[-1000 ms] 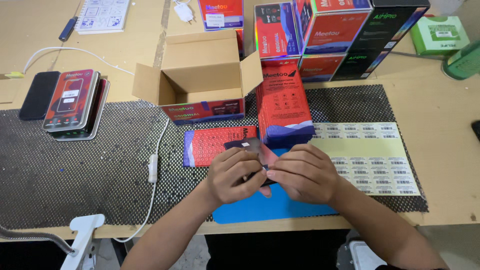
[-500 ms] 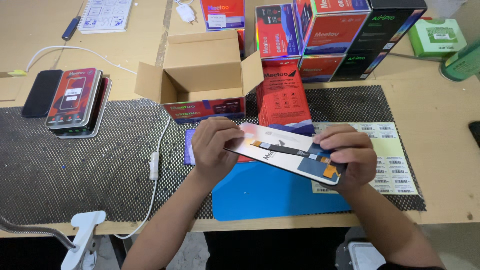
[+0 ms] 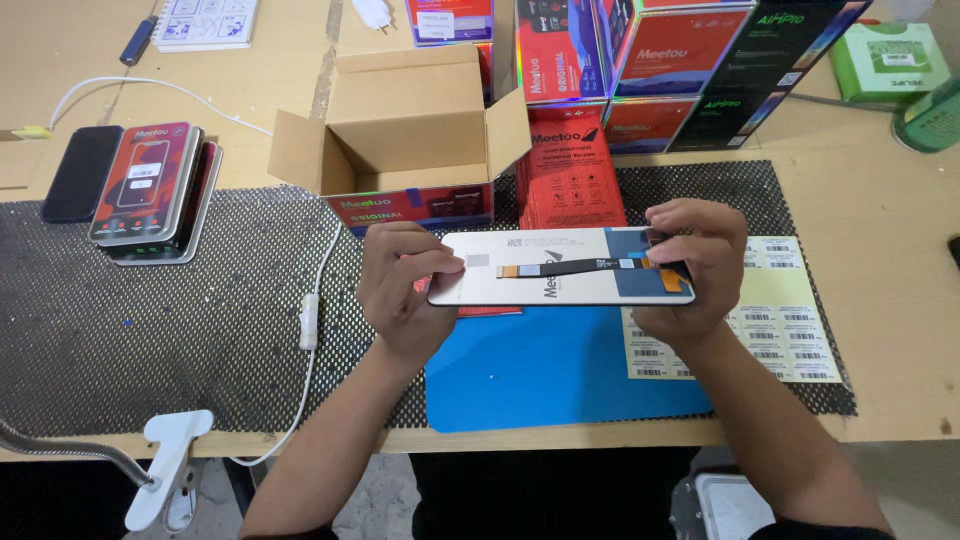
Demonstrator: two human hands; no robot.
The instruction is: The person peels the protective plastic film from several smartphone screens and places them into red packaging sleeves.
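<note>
I hold a flat phone screen panel (image 3: 560, 268) level above the table, its pale back side up, with a black and orange flex cable running along it. My left hand (image 3: 400, 285) grips its left end. My right hand (image 3: 690, 265) grips the right end, fingers over the cable's end. Under the panel lie a blue mat (image 3: 550, 370) and a flat red packet (image 3: 490, 308), mostly hidden by the panel.
An open cardboard box (image 3: 400, 130) stands behind my hands, with a stack of red packets (image 3: 570, 175) beside it. Boxed goods (image 3: 690, 60) line the back. Phones in red cases (image 3: 150, 190) lie left. Barcode sticker sheets (image 3: 790, 310) lie right. A white cable (image 3: 310, 320) crosses the black mesh mat (image 3: 150, 330).
A second ago both hands were close together over the blue mat on a small item. They have spread apart and now hold the long panel, which has levelled out from a tilt.
</note>
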